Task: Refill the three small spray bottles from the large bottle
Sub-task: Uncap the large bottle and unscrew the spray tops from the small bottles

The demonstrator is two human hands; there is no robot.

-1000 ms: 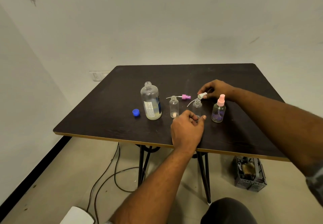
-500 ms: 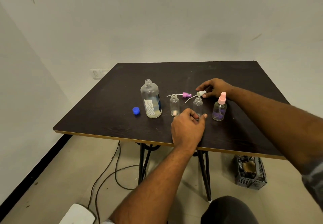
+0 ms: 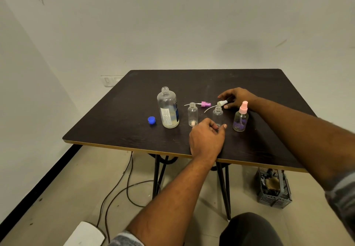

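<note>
The large clear bottle (image 3: 168, 109) stands uncapped on the dark table (image 3: 119, 126), a little liquid at its bottom. Its blue cap (image 3: 151, 120) lies to its left. An open small bottle (image 3: 192, 114) stands to its right. My left hand (image 3: 206, 138) pinches the base of the middle small bottle (image 3: 217, 113), which is also open. My right hand (image 3: 237, 96) holds the white spray head (image 3: 221, 103) just behind that bottle, low at the table, its tube trailing left. A purple spray head (image 3: 204, 104) lies on the table. The third small bottle (image 3: 241, 119) wears a pink spray head.
The table's front edge runs just below my left wrist. A grey crate (image 3: 273, 188) sits on the floor under the right side. Cables (image 3: 119, 186) trail across the floor, and a white object (image 3: 84, 235) lies at the bottom left.
My right hand has carried the white spray head away from the middle bottle's neck, back and down toward the table. My left hand has stayed on that bottle's base.
</note>
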